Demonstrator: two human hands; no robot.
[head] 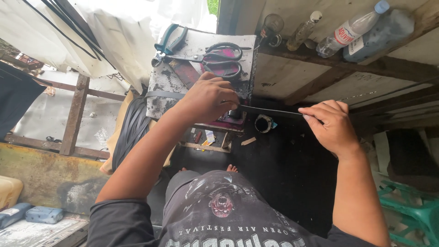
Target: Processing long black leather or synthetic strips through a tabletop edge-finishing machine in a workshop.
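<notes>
A long black strip runs level across a stained white work board. My left hand presses down on the strip at the board's front edge, fingers curled over it. Out to the right, my right hand pinches the strip's free end between thumb and fingers, pulling it taut. The strip's left part continues across the board past my left hand.
Large black scissors and teal-handled pliers lie on the board's far side. Bottles stand on a wooden ledge at upper right. A bundle of black strips hangs at the left. A small black pot sits below the strip.
</notes>
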